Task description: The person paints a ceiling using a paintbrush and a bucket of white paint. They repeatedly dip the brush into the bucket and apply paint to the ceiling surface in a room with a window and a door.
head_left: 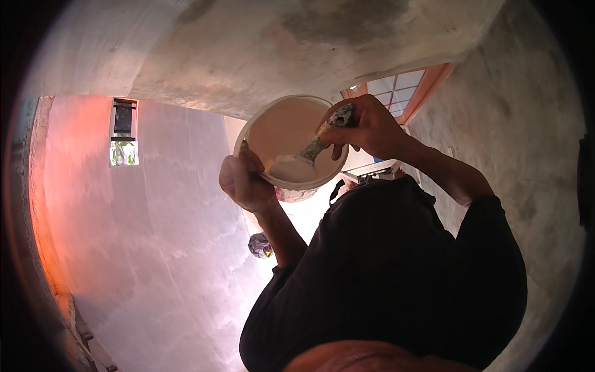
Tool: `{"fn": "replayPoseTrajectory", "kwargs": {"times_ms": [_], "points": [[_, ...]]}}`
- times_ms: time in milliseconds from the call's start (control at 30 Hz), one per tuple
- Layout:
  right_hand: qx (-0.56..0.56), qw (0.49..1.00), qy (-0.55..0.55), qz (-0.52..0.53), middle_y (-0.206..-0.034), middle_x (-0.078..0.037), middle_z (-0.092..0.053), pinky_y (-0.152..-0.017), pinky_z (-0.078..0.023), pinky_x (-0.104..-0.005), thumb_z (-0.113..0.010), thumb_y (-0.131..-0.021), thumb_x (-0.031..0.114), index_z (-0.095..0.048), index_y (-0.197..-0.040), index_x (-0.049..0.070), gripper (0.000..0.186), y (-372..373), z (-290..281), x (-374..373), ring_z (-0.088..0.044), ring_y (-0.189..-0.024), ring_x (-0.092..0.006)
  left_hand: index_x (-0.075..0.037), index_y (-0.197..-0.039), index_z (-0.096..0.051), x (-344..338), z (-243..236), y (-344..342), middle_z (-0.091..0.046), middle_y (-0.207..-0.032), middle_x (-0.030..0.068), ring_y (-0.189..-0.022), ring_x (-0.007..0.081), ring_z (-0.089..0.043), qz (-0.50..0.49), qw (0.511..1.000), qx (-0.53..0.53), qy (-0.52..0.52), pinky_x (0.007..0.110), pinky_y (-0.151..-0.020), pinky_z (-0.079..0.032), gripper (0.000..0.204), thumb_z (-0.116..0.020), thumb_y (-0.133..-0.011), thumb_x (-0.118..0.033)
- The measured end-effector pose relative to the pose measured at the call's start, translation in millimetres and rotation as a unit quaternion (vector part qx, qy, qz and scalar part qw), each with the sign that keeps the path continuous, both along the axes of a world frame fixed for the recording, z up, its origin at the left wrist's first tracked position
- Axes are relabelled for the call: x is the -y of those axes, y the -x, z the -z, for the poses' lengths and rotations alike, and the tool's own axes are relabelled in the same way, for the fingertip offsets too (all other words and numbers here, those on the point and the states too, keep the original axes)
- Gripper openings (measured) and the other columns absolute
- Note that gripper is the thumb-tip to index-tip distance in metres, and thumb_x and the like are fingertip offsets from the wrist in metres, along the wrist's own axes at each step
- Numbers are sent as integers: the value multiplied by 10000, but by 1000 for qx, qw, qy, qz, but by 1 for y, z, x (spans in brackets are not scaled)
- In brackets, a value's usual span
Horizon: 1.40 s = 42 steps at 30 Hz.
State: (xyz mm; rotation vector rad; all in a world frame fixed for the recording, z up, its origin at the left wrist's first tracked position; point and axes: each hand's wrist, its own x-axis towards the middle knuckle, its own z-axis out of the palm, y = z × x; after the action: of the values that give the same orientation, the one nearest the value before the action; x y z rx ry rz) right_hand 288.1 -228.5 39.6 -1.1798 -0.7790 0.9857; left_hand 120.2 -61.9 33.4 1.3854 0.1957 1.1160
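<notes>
A round pail [302, 185] with a pale rim is held up in front of me, with light creamy paint [285, 127] inside. My left hand [243, 180] is closed on the near left part of the rim, its fingertips hooked over the edge. In my right hand [369, 127] is a paintbrush [315, 146], gripped by its stained handle over the right side of the pail. The brush slants down to the left. Its bristles are coated pale and lie inside the pail near the near wall; whether they are dipped or resting on that wall I cannot tell.
A bare, mottled grey wall [211, 74] rises just beyond the pail, and another [514, 136] stands at the right. An orange-framed window [406, 93] is at the far right. Below on the floor lies a dark crumpled bag [260, 245]. The left wall has a narrow opening [124, 132].
</notes>
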Motion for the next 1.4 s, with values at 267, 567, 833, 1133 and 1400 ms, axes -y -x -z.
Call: {"fn": "replayPoseTrajectory", "kwargs": {"times_ms": [267, 567, 833, 1133, 1400], "points": [[436, 882, -109, 144, -862, -108, -708, -534, -492, -270, -747, -763, 115, -690, -988, 54, 240, -7, 18, -7, -684, -683, -184, -105, -605, -358, 5, -4, -2, -352, -509, 19, -531, 121, -336, 36, 999, -3, 29, 390, -963, -334, 345, -414, -946, -108], [569, 777, -131, 237, -828, -130, -700, -561, -531, -291, -725, -736, 59, -678, -1018, 33, 286, 5, -4, 27, -682, -647, -204, -100, -602, -352, 1, -6, -6, -350, -512, 17, -529, 120, -331, 15, 999, 24, 14, 347, -846, -353, 349, -396, -948, -102], [34, 993, -58, 93, -763, -90, -687, -592, -533, -257, -704, -800, 54, -674, -927, -27, 154, 0, -4, 11, -674, -675, -130, -40, -621, -413, -9, -8, -23, -451, -556, 66, -518, 105, -365, 29, 999, 39, 5, 237, -532, -290, 344, -429, -952, -132], [318, 918, -126, 202, -855, -113, -703, -607, -523, -267, -709, -787, 46, -675, -970, -12, 195, -14, 11, -3, -673, -682, -144, -31, -637, -423, -5, -9, -28, -464, -563, 64, -549, 105, -390, 55, 997, 44, 10, 232, -556, -313, 346, -427, -966, -141], [587, 748, -133, 279, -821, -142, -698, -530, -478, -260, -729, -727, 26, -675, -1015, 14, 293, -1, -5, 25, -656, -605, -177, -33, -621, -415, -4, -16, -25, -457, -554, 60, -540, 102, -382, 55, 997, 58, 9, 237, -545, -305, 358, -421, -965, -130]]}}
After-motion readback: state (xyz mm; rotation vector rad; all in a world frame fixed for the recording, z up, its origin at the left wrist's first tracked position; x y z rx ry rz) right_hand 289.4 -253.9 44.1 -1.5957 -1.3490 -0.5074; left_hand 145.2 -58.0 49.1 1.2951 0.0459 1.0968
